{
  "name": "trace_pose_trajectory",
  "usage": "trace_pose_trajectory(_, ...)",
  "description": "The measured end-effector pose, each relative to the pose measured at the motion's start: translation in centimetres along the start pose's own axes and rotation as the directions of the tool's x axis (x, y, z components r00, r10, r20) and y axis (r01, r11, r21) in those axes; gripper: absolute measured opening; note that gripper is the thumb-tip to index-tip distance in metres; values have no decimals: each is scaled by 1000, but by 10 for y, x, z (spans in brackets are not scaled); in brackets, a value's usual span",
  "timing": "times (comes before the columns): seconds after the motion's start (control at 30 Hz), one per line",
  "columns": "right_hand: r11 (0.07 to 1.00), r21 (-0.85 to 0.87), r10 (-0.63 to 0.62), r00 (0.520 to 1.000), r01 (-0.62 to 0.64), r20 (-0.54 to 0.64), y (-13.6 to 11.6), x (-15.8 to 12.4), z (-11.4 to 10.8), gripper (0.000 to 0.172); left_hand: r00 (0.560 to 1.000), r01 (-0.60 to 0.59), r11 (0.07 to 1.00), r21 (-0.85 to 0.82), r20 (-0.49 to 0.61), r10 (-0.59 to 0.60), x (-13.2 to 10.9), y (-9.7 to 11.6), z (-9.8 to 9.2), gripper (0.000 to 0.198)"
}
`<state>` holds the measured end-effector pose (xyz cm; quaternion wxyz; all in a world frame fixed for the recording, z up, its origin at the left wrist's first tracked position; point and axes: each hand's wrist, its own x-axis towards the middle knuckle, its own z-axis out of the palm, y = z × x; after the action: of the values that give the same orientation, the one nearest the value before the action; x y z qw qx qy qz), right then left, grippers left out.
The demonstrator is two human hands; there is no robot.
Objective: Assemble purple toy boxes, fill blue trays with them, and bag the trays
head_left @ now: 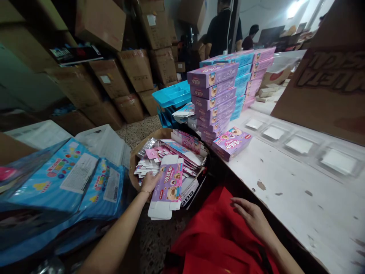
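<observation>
My left hand (150,183) grips the edge of a flattened purple carton (168,182) printed with a cartoon bear, its white flaps spread out. Below it stands a round-looking cardboard bin (134,163) filled with more flat cartons (185,152) in pink, purple and white. Over the red apron (211,228) on my lap hovers my right hand (248,213), fingers stretched out and holding nothing. One made-up purple box (232,144) lies at the table's near edge, beside a tall stack of purple boxes (212,99).
Blue and pink boxes (261,72) are stacked behind the purple ones. Clear plastic trays (302,144) line the worn white table (285,198). Blue printed packs (65,175) sit at left, brown cartons (137,70) are piled behind, and a person (224,28) stands at the back.
</observation>
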<state>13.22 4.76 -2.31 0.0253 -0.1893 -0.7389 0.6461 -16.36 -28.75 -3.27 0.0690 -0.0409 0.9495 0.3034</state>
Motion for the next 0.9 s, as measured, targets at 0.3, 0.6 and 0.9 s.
trace_pose_trajectory(0.3,993,-97,-61,995,69,75,-5,2,20,36,993,-74,994,83,97,66,1,9,9,73)
trace_pose_trajectory(0.6,996,-71,-47,998,50,42,10,0,12,38,988,9,995,-100,151,6,9,25,-18,43)
trace_pose_trajectory(0.9,883,-297,-411,905,365,-112,-42,-19,20,27,860,-74,877,-474,414,297,-73,116,-43,46)
